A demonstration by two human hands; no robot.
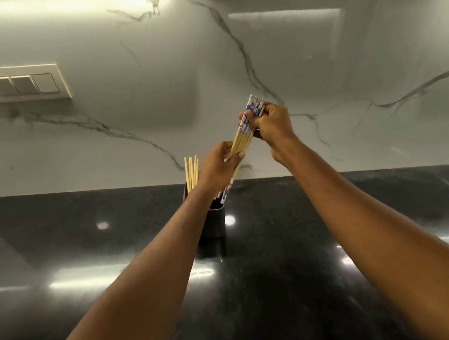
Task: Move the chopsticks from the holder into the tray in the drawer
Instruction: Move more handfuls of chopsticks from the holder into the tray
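My right grip [271, 125] curls round the top of the chopsticks [242, 139]; my left grip [219, 167] pinches them lower, just above the holder [214, 221]. Left of it, more sticks [192, 173] stand in the holder. Drawer unseen: barely begun, I judge.

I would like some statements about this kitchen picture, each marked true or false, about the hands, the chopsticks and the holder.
1. The left hand and the right hand both grip the patterned chopsticks. True.
2. The holder is empty. False: plain chopsticks stand in it.
3. The holder lies on its side. False: it stands upright on the countertop.
4. A switch panel is on the wall. True.
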